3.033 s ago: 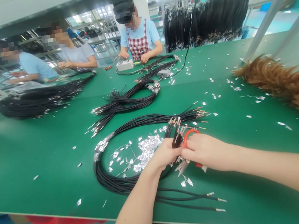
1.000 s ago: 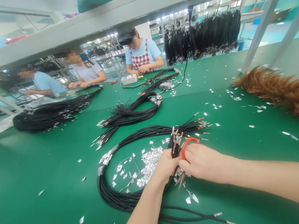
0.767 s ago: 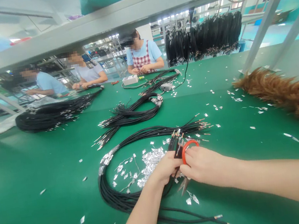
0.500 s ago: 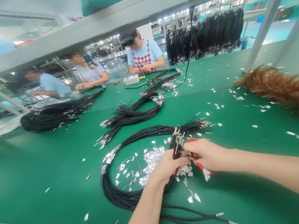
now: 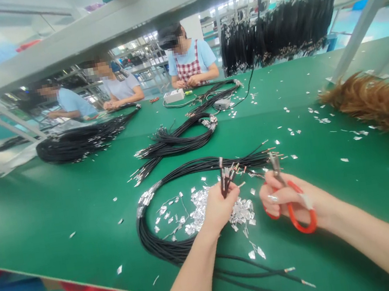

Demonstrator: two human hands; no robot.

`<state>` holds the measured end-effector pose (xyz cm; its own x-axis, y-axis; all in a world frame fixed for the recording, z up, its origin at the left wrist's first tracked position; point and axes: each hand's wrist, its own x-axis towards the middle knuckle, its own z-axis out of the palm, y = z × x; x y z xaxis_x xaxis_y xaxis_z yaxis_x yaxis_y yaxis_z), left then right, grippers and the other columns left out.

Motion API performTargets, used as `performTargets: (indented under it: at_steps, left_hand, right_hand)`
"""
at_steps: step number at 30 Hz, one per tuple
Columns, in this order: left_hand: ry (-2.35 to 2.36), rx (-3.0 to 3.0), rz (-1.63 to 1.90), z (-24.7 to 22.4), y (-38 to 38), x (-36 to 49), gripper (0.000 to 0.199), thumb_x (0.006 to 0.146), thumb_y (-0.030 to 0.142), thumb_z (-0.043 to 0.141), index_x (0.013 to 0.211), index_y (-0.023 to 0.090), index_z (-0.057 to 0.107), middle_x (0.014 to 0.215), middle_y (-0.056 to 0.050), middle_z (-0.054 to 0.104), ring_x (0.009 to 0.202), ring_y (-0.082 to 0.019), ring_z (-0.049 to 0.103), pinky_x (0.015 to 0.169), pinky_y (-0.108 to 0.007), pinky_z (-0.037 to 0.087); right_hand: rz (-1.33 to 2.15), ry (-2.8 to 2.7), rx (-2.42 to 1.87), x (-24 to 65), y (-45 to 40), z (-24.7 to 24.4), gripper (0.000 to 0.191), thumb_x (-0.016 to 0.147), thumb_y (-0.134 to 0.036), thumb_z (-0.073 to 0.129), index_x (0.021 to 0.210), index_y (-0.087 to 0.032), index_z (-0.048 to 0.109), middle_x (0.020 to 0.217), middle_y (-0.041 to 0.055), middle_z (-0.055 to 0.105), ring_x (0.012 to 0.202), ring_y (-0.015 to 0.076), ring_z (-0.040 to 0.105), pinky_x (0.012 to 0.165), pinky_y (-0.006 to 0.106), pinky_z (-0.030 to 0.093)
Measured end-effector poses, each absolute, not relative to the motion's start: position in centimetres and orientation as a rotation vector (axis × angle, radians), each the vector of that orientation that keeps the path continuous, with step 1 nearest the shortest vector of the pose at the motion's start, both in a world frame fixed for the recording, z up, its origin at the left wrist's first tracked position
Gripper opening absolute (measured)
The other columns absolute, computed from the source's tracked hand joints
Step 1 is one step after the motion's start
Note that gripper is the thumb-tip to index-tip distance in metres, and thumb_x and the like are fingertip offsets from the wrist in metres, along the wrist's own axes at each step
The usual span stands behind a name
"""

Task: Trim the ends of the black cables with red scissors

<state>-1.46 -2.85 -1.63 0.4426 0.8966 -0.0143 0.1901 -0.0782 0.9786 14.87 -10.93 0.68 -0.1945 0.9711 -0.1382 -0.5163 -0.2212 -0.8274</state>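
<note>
The right hand (image 5: pixel 286 195) has just drawn apart from the left hand (image 5: pixel 219 207)—half a second ago the two met at the cable ends—and the red-handled metal scissors (image 5: pixel 276 168) in its curled fingers now point blades-up, just beside the bunch. This reads as a short break between passes at the ends rather than a cut under way. The left hand stays clenched around a small upright bunch of thin black cables with bare, pale tips (image 5: pixel 225 185), above the table; beyond it lies a loose loop of black cables bound with silvery wrap (image 5: pixel 149 236), curving around a heap of shiny silver foil scraps (image 5: pixel 198 210). The smooth green tabletop (image 5: pixel 88 196) also carries more black coils (image 5: pixel 194 140), stray flakes and a fluffy brown feather duster (image 5: pixel 376 104). Across it sit three co-workers—under a long grey metal beam (image 5: pixel 89 39)—with black cables hanging in rows (image 5: pixel 283 28) behind.
</note>
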Motion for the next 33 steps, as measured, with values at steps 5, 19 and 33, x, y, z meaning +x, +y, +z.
performTargets:
  at_steps: [5,19,33]
  left_hand:
    - [0.798,1.222,0.742,-1.2,-2.4,-2.2,0.018,0.067,0.03,0.061,0.07,0.014,0.053,0.059,0.002,0.053,0.036,-0.002,0.032,0.038,-0.019,0.021]
    - [0.98,1.048,1.065,-0.7,-2.1,-2.3,0.025,0.058,0.028,0.07,0.069,0.014,0.052,0.05,0.007,0.047,0.035,-0.001,0.031,0.037,-0.018,0.022]
    - [0.763,1.034,0.905,-0.6,-1.1,-3.2,0.026,0.066,0.036,0.066,0.07,0.012,0.056,0.033,0.009,0.033,0.029,-0.002,0.023,0.033,-0.018,0.016]
  right_hand:
    - [1.129,-0.991,-1.236,14.9,-9.8,1.1,0.033,0.063,-0.018,0.065,0.062,-0.021,0.032,0.059,-0.0052,0.05,0.051,0.0109,0.049,0.051,0.028,0.04]
    - [1.166,-0.971,-0.963,8.1,-5.1,-1.7,0.036,0.062,-0.027,0.071,0.07,-0.021,0.037,0.064,-0.0074,0.047,0.061,0.0101,0.05,0.062,0.026,0.04]
    - [1.277,-1.118,-0.964,9.1,-5.7,-1.2,0.041,0.061,-0.03,0.071,0.061,-0.02,0.031,0.061,-0.0057,0.049,0.056,0.011,0.051,0.056,0.028,0.041]
